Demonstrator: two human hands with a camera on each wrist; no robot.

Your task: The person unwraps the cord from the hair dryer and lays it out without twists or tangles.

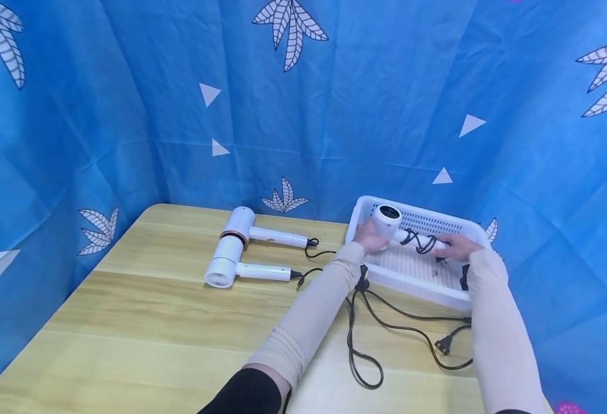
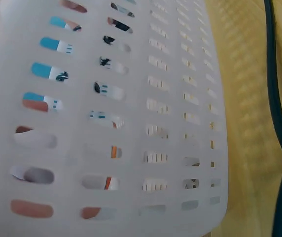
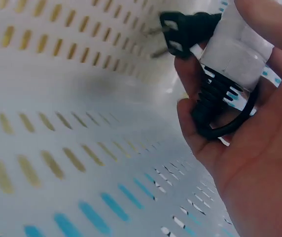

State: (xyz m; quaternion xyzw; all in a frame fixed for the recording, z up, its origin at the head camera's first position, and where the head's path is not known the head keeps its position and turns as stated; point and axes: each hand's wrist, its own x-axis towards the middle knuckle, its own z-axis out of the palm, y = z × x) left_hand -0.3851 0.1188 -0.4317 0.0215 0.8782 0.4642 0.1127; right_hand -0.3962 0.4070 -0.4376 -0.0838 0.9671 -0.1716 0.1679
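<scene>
In the basket (image 1: 412,287) at the tabletop's (image 1: 127,322) far right corner, the left hand (image 1: 367,237) grips the hair dryer (image 1: 384,231) by its head, the right hand (image 1: 459,247) its handle end, probably for balance; the wrapped cord (image 1: 426,245) seems bundled for tidiness.

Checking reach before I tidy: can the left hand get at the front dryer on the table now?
Not immediately, it seems: the left hand holds another dryer in the basket. Once freed, likely yes; only its rim and black cords appear before the front dryer.
</scene>
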